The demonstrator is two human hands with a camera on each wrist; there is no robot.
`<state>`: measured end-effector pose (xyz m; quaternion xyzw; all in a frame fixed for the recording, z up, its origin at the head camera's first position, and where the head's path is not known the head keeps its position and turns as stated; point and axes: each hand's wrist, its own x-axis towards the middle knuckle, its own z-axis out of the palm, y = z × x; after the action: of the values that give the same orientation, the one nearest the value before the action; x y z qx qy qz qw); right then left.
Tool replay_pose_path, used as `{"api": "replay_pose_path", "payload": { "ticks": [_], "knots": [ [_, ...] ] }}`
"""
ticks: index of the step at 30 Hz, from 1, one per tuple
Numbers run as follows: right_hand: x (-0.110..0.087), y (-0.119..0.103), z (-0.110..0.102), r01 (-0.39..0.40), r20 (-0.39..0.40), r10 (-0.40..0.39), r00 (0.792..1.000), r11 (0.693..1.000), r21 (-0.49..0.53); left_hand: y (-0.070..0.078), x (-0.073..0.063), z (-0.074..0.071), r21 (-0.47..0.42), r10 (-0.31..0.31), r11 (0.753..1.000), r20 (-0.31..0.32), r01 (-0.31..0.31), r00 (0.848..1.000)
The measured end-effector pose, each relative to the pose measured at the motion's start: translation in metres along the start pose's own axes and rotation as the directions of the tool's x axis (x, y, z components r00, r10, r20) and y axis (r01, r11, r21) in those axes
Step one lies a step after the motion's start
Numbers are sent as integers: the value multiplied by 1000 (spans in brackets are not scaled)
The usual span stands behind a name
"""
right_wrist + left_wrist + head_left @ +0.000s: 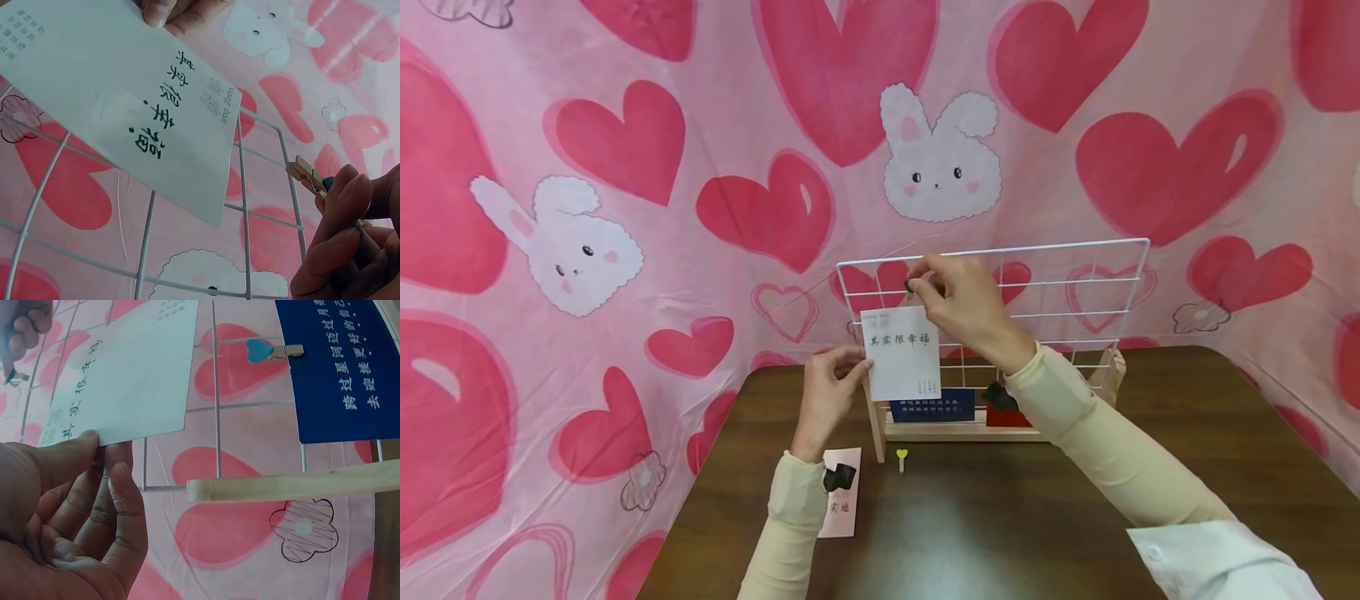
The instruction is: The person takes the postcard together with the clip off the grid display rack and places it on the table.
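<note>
My left hand (827,400) pinches the left edge of a white card (901,367) with dark handwritten characters, between thumb and fingers. The card is held up in front of a white wire grid (1000,252). In my right hand (966,304) is a small wooden clothespin (306,173) with a dark green top, pinched by thumb and fingers near the card's top edge. The right wrist view shows the pin's tip apart from the card, close to the outer wire of the grid.
A wooden base (955,432) carries the grid on the brown table (985,525). Low on the grid are a blue card (337,369) with a blue heart clothespin (259,351) and a red card (1007,419). A yellow heart clothespin (902,458) and a pink card (842,523) lie in front.
</note>
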<state>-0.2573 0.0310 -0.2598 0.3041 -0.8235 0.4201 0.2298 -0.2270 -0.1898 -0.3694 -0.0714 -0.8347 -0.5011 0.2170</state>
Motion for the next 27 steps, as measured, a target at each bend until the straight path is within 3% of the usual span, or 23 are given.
{"api": "replay_pose_path", "payload": {
  "ticks": [6,16,27],
  "knots": [
    [-12,8,-4,-19,-6,19,1000,999,44,0,-8,-2,-5,-37,999,27,37,999],
    [-31,24,-10,-142,43,140,989,989,40,-2,-18,-1,-47,-70,996,78,74,995],
    [-51,48,-7,-194,96,191,977,981,24,-11,-29,5,-78,-152,983,166,167,974]
  ]
}}
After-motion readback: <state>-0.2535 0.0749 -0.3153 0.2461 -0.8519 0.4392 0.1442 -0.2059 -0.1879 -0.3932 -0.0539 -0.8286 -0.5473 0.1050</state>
